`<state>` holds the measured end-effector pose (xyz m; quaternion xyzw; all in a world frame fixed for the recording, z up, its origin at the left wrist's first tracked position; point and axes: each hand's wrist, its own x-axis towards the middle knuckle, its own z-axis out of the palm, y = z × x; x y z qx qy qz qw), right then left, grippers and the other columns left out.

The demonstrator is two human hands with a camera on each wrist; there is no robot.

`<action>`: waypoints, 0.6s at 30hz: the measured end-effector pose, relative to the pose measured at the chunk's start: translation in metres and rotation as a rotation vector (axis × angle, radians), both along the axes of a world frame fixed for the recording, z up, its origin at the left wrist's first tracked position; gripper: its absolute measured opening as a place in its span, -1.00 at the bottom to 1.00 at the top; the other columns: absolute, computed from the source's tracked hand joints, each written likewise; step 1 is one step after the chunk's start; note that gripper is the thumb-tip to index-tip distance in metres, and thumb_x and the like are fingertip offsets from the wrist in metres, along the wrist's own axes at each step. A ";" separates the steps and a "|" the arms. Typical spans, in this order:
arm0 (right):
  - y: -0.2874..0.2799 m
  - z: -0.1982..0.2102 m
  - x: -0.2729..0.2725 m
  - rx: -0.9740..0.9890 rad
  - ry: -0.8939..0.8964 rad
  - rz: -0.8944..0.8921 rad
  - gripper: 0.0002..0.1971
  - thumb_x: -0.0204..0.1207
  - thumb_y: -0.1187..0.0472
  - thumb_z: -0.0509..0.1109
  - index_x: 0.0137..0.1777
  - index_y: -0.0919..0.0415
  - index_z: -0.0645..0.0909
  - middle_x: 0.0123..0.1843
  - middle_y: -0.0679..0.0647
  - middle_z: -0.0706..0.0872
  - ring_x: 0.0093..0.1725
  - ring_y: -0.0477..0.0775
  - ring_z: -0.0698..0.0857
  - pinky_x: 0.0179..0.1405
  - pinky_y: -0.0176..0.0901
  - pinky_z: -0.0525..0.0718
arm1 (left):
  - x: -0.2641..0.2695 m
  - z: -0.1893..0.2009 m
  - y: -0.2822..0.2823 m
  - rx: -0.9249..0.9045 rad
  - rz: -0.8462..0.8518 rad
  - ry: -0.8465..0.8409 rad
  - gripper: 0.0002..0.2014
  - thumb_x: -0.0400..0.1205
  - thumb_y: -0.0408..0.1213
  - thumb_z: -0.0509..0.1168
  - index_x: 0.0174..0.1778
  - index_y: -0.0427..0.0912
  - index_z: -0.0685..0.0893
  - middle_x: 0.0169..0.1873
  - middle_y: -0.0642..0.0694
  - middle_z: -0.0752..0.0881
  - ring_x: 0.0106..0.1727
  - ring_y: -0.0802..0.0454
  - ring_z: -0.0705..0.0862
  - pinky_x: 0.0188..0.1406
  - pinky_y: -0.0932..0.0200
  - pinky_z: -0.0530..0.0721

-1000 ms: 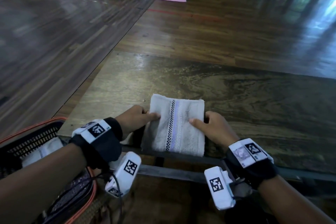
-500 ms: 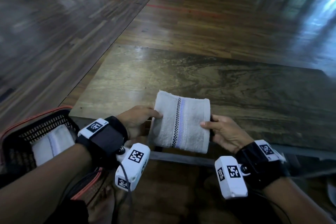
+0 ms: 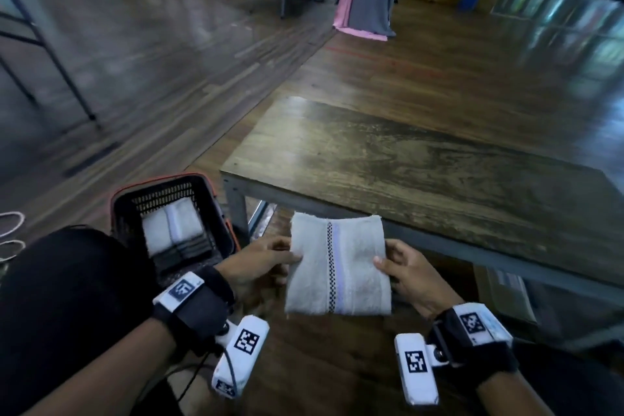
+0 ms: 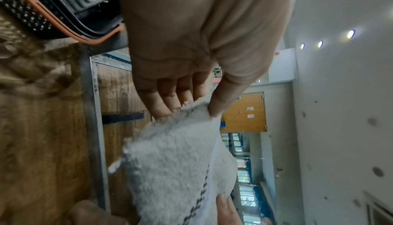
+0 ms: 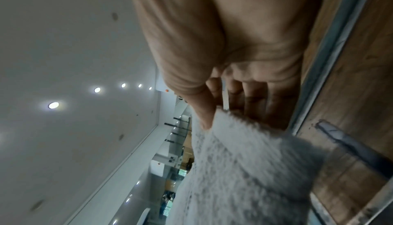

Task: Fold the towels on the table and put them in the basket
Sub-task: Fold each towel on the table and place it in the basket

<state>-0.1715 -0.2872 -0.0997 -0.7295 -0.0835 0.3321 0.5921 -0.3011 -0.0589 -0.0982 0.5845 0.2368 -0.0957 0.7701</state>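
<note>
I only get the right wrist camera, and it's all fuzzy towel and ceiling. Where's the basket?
Observer: The basket stands on the floor, left of the table, beside the person's left arm.
Operator: Is anything in it?
Observer: Yes, a folded white towel lies inside.
Operator: Who's holding my fuzzy towel?
Observer: Both hands. The left hand pinches one side of the striped towel, the right hand the other.
Operator: Is it on the table?
Observer: No, it's held in the air in front of the table's near edge.
</note>
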 end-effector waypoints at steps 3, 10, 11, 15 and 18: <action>0.014 0.026 -0.014 0.039 -0.042 0.063 -0.72 0.56 0.23 0.36 0.26 0.15 0.54 0.19 0.09 0.73 0.06 0.01 0.77 -0.16 -0.14 0.74 | -0.023 0.023 0.006 -0.067 0.128 -0.052 -0.97 0.58 -0.39 0.34 -0.12 -0.22 0.62 -0.49 -0.06 0.55 -0.56 0.11 0.44 -0.65 0.29 0.40; 0.067 0.103 -0.025 0.247 -0.056 0.210 -0.66 0.59 0.33 0.28 0.37 0.27 0.49 0.29 0.27 0.64 0.15 0.22 0.69 0.05 0.04 0.68 | -0.057 0.103 0.031 0.087 0.407 -0.230 -0.91 0.60 -0.37 0.30 -0.18 -0.14 0.70 -0.43 -0.04 0.66 -0.47 0.07 0.55 -0.49 0.23 0.45; 0.076 0.114 -0.025 0.275 -0.054 0.249 -0.65 0.59 0.34 0.28 0.37 0.28 0.49 0.29 0.28 0.64 0.13 0.21 0.69 0.03 0.01 0.67 | -0.061 0.113 0.036 0.121 0.448 -0.244 -0.91 0.60 -0.37 0.29 -0.12 -0.16 0.71 -0.36 -0.06 0.69 -0.40 0.05 0.59 -0.41 0.21 0.48; 0.120 0.145 -0.023 0.345 -0.070 0.398 -0.66 0.58 0.35 0.29 0.35 0.32 0.51 0.15 0.29 0.67 -0.08 0.15 0.70 -0.13 -0.02 0.65 | -0.079 0.144 0.062 0.207 0.573 -0.296 -0.89 0.61 -0.38 0.26 -0.04 -0.22 0.69 -0.23 -0.17 0.65 -0.31 0.00 0.55 -0.33 0.17 0.47; 0.158 0.158 -0.024 0.347 -0.100 0.488 -0.68 0.57 0.34 0.30 0.31 0.31 0.53 0.02 0.23 0.69 -0.17 0.12 0.68 -0.29 -0.08 0.69 | -0.090 0.157 0.086 0.252 0.624 -0.289 -0.88 0.60 -0.32 0.26 -0.24 -0.14 0.65 -0.49 0.00 0.62 -0.55 0.14 0.53 -0.59 0.37 0.46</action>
